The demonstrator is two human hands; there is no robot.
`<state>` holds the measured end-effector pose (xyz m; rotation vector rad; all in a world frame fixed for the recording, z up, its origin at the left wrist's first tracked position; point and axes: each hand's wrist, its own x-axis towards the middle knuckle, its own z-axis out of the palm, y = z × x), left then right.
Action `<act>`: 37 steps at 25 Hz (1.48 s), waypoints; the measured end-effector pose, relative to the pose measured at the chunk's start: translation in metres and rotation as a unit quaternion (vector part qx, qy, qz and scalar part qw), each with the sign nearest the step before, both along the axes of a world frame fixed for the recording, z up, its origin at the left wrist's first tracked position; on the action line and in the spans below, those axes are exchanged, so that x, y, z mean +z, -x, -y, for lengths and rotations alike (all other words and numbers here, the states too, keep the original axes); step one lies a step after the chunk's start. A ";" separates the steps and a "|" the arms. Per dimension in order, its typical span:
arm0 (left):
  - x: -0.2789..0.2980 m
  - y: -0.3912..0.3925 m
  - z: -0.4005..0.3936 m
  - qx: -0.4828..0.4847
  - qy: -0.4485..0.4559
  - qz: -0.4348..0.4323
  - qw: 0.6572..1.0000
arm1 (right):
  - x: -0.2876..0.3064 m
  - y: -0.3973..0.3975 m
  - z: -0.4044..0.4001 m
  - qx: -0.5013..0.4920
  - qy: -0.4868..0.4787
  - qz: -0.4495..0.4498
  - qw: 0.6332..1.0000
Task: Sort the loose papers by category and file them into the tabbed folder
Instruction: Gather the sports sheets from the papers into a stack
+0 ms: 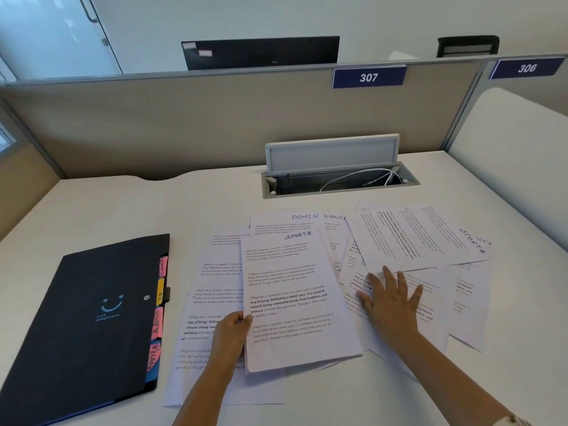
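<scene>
The sorting looks barely begun. The folder [89,318] lies shut at the left of the desk [101,204], its coloured tabs [158,315] poking out along the right edge; I can read "Admin" on one and what seems to be "Sports" on another, while the rest are too small to make out. Nothing shows as filed, though what is inside cannot be seen.

The papers [408,241] are spread loose across the middle and right of the desk, overlapping at all angles, with handwritten headings such as "ADMIN" and "SPORTS" on some. The left hand [232,332] pinches the left edge of a "SPORTS" sheet [295,299], thumb on top, lifting it off the sheets beneath. The right hand [390,299] lies flat, fingers spread, pressing on the pile to the right, touching several sheets at once.

I'd judge this the first pass: no separate category piles are visible yet, so all the grouping and all the filing remain.
</scene>
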<state>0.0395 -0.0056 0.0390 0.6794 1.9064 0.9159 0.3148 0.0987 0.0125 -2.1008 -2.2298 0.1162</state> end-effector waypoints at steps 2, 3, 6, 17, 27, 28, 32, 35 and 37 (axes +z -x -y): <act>0.001 0.000 0.000 0.002 -0.002 0.005 1.000 | 0.011 0.001 -0.008 -0.008 0.022 0.023 0.999; 0.001 0.000 0.001 0.002 -0.003 0.006 1.000 | 0.015 0.003 -0.013 -0.016 0.034 0.025 0.999; 0.001 -0.001 0.002 -0.003 0.001 -0.004 1.000 | 0.027 0.008 -0.033 -0.020 0.043 -0.012 0.999; -0.001 -0.001 -0.001 -0.005 0.003 -0.018 1.000 | 0.027 0.006 -0.065 -0.096 0.116 -0.028 0.988; 0.000 -0.001 0.000 -0.002 -0.001 -0.020 1.000 | 0.006 -0.007 -0.040 -0.006 0.021 0.002 1.000; -0.001 -0.001 0.000 -0.004 -0.001 -0.021 1.000 | 0.007 -0.011 -0.040 -0.008 0.006 -0.038 0.999; 0.001 -0.001 0.001 -0.006 -0.002 -0.021 1.000 | 0.024 -0.018 -0.044 -0.096 -0.045 -0.266 0.958; 0.004 -0.001 0.002 -0.015 -0.007 -0.022 1.000 | 0.037 -0.012 -0.044 -0.157 -0.037 -0.361 0.918; 0.006 -0.001 0.002 -0.016 -0.010 -0.022 1.000 | 0.043 -0.003 -0.037 -0.150 -0.034 -0.389 0.908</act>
